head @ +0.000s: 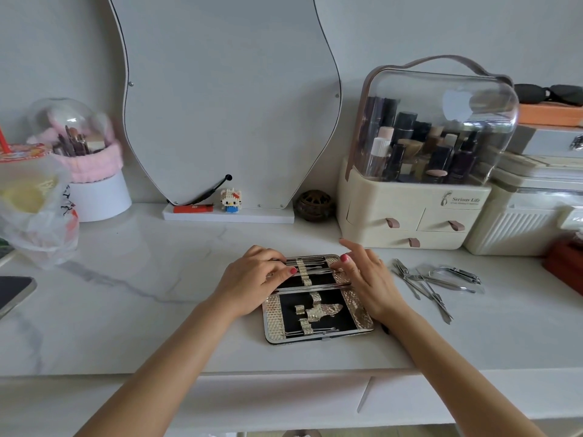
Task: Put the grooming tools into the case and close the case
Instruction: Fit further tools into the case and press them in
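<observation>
An open grooming case (271, 313) with a shiny quilted frame and black lining lies flat on the white marble desk. Several thin metal tools sit under the loops of its far half, and a few lie along the near edge. My left hand (252, 279) rests on the far half's left side, fingers curled over the tool ends. My right hand (367, 279) is on the right side, thumb and fingers pinching the end of a thin metal tool (315, 270). A pile of loose metal tools (435, 279), with clippers and scissors, lies to the right of the case.
A cream cosmetics organizer (410, 216) with a clear dome stands behind the loose tools. A curved mirror (227, 99) stands at the back centre. A bagged drink cup (31, 197) and a phone (14, 293) are at the left. A red box (564, 263) sits at the right edge.
</observation>
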